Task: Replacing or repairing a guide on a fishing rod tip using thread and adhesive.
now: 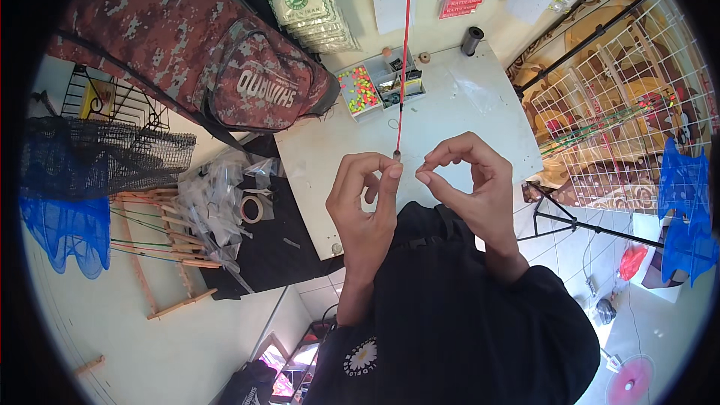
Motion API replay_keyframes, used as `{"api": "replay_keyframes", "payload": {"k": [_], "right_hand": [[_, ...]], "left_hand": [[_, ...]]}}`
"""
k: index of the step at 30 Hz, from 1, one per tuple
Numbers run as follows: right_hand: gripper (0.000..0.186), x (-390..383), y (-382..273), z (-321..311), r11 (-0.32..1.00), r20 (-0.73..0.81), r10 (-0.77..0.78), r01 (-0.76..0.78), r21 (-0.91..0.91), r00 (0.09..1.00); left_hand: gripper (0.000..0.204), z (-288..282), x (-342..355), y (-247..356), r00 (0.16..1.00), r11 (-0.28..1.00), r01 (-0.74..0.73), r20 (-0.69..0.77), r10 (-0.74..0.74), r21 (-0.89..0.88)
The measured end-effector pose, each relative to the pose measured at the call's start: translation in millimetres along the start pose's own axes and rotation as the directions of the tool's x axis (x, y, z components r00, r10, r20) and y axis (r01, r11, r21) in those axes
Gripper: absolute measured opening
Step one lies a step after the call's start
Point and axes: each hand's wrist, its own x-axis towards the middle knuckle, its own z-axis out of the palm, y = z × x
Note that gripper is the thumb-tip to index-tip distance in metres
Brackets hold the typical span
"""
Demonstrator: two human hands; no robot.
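Note:
My left hand (364,202) pinches the lower tip of a thin red rod (405,60), at a small dark fitting (397,155); the rod stands up beyond my fingers toward the top of the view. My right hand (472,191), to its right, has thumb and index finger pinched on what looks like a very fine line, barely visible. Beyond both hands, on the white table (487,142), sit a divided box (379,86) with colourful small floats and dark bits, and a dark spool (472,42).
A camouflage bag (172,45), plastic packets (300,11), wooden racks (165,240) and a tape roll (252,208) lie to the left. Wire grids (622,105) with rods, a black stand (570,221) and blue mesh (679,210) are at the right. A pink fan (628,384) sits lower right.

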Motion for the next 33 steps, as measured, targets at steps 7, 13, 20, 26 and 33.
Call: {"api": "replay_keyframes", "payload": {"k": [7, 13, 20, 26, 33], "right_hand": [[0.024, -5.6, -4.2, 6.5, 0.888, -0.097, -0.421, 0.388, -0.247, 0.902], [0.031, -2.9, -9.1, 13.1, 0.908, 0.006, -0.255, 0.241, -0.342, 0.967], [0.022, -0.9, -2.6, 13.1, 0.967, 0.021, -0.121, 0.123, -0.222, 0.992], [0.019, 0.9, -3.3, 14.6, 0.988, 0.0, -0.064, 0.064, -0.14, 0.998], [0.016, -0.1, 1.8, 15.2, 0.988, 0.0, -0.082, 0.082, -0.134, 0.997]], "left_hand": [[0.008, 0.8, 0.3, 2.2, 0.999, 0.995, -0.031, -0.029, 0.034, 0.096], [0.008, 0.0, -0.8, 3.8, 0.996, 0.988, -0.071, -0.035, 0.077, 0.14], [0.009, -3.3, -0.8, -1.0, 1.0, 0.999, 0.021, 0.004, -0.021, 0.026], [0.012, -5.0, -1.7, -2.4, 0.996, 0.995, 0.073, 0.047, -0.071, -0.063], [0.014, -6.6, -2.6, -5.5, 0.99, 0.985, 0.134, 0.069, -0.127, -0.111]]}}
